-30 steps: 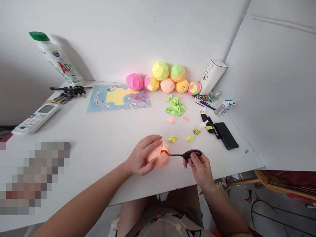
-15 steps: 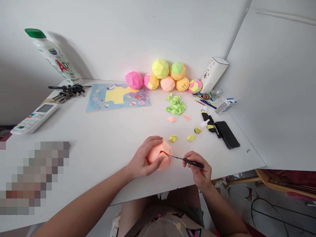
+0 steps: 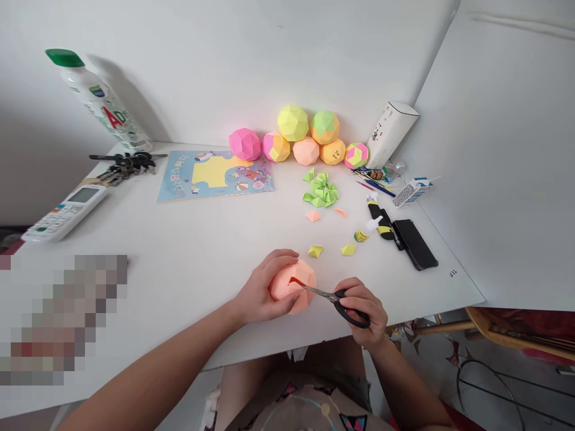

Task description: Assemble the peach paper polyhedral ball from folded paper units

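My left hand (image 3: 268,286) is wrapped round the left side of a peach faceted paper ball (image 3: 306,302), steadying it on the white table. A dark gap shows in the top of the ball. In my right hand (image 3: 365,311) is a pair of scissors (image 3: 333,297) with black handles. Its blades look closed together, and their tips point left into the gap. Two folded yellow paper pieces, one left (image 3: 315,251) and one right (image 3: 348,249), lie just beyond the ball. A small glue bottle (image 3: 365,231) with a white nozzle rests behind my right hand.
Several finished paper balls (image 3: 293,123) are stacked against the wall. Folded green pieces (image 3: 320,190) form a pile before them. A black phone (image 3: 415,244) lies right, near a small carton (image 3: 411,191). At left are a picture board (image 3: 175,185), a remote (image 3: 67,212) and a tall bottle (image 3: 101,105).
My right hand has turned the scissors, so the handle loops now show more broadly. The scissor tips have shifted slightly right and down in the gap. My left hand keeps its hold on the ball.
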The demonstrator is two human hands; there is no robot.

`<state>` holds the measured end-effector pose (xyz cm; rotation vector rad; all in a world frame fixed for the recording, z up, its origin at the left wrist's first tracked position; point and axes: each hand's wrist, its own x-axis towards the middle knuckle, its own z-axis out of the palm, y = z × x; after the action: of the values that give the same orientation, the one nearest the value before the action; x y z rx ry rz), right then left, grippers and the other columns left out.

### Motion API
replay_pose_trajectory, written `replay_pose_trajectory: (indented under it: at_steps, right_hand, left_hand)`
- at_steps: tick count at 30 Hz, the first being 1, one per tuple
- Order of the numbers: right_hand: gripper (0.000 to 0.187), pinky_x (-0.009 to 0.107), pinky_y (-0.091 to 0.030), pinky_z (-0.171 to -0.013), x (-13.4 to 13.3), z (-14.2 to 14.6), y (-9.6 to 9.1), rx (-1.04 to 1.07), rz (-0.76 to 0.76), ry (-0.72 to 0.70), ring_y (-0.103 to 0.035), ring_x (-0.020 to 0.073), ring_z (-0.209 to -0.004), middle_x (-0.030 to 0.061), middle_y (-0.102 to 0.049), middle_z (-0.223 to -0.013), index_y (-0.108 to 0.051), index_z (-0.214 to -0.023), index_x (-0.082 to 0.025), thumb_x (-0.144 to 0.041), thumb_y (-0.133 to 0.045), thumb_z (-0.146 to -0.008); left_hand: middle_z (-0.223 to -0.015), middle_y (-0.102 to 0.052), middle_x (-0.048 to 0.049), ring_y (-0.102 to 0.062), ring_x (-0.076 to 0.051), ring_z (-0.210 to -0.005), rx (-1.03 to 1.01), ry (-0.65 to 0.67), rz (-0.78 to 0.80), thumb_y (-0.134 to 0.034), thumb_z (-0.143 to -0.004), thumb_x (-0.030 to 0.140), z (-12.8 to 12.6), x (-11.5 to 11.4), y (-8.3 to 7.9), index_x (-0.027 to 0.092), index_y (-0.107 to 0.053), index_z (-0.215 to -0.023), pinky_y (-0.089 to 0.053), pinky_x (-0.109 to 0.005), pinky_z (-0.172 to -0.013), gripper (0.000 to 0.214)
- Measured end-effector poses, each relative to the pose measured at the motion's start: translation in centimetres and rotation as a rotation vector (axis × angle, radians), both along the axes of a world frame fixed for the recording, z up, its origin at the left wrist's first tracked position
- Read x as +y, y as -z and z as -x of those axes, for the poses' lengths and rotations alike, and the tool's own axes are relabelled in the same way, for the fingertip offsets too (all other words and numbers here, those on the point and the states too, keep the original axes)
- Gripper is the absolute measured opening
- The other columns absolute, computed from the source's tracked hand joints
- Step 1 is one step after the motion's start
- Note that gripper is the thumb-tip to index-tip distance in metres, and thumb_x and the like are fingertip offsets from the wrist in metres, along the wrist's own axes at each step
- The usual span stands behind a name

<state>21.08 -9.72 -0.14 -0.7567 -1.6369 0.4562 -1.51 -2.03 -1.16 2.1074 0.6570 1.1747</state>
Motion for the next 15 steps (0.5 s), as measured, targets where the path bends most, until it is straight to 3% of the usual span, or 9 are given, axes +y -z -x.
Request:
replay_pose_trajectory:
  at_steps: [15]
  right_hand:
    - [0.028,0.045,-0.056,-0.063,0.08,-0.33,-0.09,-0.007,-0.033,-0.1,-0.064,0.0254,-0.082,0.0073,-0.061,-0.077,-0.068,-0.116,-0.024,-0.02,-0.052,-0.094]
  left_hand:
    - [-0.119,-0.057,-0.016,-0.06,-0.029,-0.108,-0.002,0.011,-0.036,-0.059,-0.085,0.032,0.11,0.38,0.1,0.022,-0.046,-0.125,-0.054,-0.046,-0.084,0.043]
